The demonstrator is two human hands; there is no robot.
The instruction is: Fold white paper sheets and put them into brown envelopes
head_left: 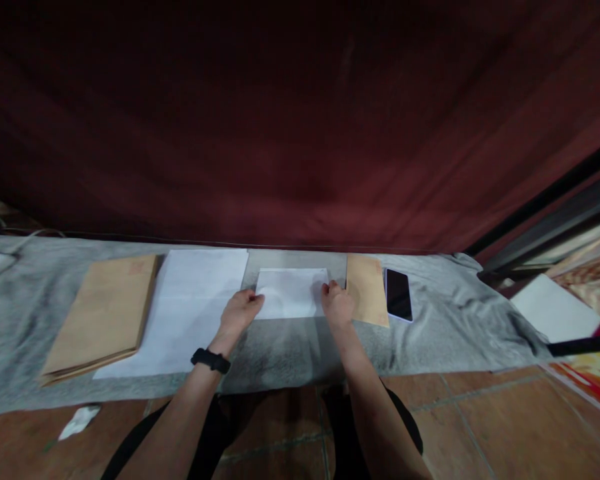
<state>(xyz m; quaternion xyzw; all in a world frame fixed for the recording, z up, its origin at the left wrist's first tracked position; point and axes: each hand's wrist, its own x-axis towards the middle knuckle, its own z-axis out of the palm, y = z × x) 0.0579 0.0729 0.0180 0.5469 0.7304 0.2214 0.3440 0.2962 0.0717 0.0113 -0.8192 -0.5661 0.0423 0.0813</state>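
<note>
A folded white sheet of paper (291, 292) lies on the grey cloth (430, 333) in front of me. My left hand (241, 311), with a black band on its wrist, pinches the sheet's near left corner with curled fingers. My right hand (337, 303) grips the sheet's right edge the same way. Both hands press the paper down onto the cloth.
A stack of white sheets (185, 307) lies left of the paper, and a pile of brown envelopes (103, 313) further left. One brown envelope (366, 288) and a black phone (398, 294) lie to the right. A dark red curtain (300, 120) hangs behind. Tiled floor (480, 413) is nearest me.
</note>
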